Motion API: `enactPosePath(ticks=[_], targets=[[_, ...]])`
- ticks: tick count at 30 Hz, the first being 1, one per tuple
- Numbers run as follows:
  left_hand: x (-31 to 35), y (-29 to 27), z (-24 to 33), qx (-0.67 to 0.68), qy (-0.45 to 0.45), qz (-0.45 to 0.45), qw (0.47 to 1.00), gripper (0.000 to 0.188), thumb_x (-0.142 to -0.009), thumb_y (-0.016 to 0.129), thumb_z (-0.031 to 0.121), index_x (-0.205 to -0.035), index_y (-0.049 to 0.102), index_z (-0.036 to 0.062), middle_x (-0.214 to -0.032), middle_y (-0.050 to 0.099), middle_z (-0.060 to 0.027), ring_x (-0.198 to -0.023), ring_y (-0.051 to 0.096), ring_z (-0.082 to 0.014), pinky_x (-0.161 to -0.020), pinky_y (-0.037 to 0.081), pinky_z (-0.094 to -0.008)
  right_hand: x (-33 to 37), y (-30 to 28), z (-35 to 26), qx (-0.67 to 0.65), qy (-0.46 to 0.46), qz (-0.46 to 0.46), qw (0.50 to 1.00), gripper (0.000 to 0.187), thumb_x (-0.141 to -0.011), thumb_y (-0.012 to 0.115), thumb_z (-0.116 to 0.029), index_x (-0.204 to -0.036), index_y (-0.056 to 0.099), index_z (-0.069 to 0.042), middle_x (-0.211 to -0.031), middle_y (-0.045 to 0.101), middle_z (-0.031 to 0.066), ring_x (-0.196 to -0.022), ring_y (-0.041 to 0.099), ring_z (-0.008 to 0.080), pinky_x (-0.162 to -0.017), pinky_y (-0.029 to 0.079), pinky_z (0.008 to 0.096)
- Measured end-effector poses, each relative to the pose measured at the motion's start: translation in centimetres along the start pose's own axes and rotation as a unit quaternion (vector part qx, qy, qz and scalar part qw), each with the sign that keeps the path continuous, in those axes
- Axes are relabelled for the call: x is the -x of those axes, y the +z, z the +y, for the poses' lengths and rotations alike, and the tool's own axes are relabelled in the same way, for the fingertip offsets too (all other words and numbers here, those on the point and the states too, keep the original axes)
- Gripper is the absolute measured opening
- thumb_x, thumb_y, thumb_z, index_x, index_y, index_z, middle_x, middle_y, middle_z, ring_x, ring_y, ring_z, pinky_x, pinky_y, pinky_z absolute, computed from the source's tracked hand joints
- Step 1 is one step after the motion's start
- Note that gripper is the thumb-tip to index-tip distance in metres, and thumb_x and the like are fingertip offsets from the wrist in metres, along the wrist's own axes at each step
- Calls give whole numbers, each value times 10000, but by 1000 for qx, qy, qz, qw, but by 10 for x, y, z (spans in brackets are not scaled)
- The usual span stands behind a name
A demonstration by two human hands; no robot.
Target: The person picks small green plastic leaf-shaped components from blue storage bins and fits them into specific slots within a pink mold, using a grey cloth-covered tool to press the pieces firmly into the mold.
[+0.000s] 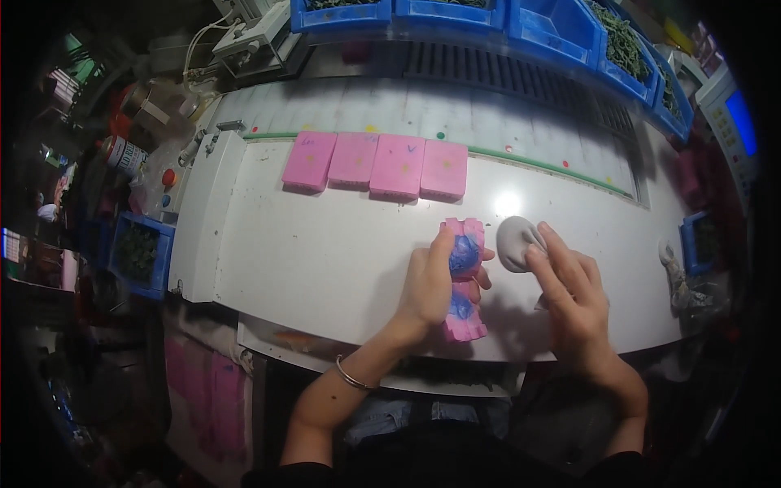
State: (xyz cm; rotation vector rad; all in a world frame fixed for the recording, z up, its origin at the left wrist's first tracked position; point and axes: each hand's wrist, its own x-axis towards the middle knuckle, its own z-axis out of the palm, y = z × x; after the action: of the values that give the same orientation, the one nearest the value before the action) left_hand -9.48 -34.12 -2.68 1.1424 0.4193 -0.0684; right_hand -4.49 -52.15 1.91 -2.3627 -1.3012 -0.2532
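Note:
My left hand (428, 281) is closed around a pink mould (462, 224) that shows two blue-coated hollows, one above the other. Its thumb lies along the left side, and fingertips come out on the right. Just to the right, my right hand (579, 301) has its fingertips on a grey, rounded, soft-looking lump (514, 244) with a crease in its top. What the lump is made of I cannot tell. Both hands are over the white worktop. Several pink blocks (396, 167) with small pen marks lie in a row beyond them.
Blue bins (553, 37) of green leafy-looking pieces line the back, above a dark slotted grille (512, 73). At the left stand a white metal housing (207, 220) and a blue bin (140, 256). A panel with a blue screen (739, 122) is at the right.

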Motion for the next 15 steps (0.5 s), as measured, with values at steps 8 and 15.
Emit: enactPosePath(ticks=[8, 15], targets=[[8, 3, 3, -18, 31, 15, 999, 558, -958, 267, 365, -858, 618, -57, -668, 628, -112, -520, 580, -151, -496, 470, -245, -8, 13, -13, -4, -31, -28, 999, 567, -637, 634, -57, -1197, 557, -106, -1278, 509, 90, -843, 522, 212, -736, 417, 292], [0, 4, -3, 92, 15, 37, 995, 554, -940, 291, 423, -897, 609, -29, -746, 621, -101, -546, 582, -150, -523, 478, -258, -11, 24, -20, 136, -106, 20, 985, 429, -705, 579, -115, -1133, 611, -125, -1238, 547, 64, -833, 499, 200, -695, 412, 287]])
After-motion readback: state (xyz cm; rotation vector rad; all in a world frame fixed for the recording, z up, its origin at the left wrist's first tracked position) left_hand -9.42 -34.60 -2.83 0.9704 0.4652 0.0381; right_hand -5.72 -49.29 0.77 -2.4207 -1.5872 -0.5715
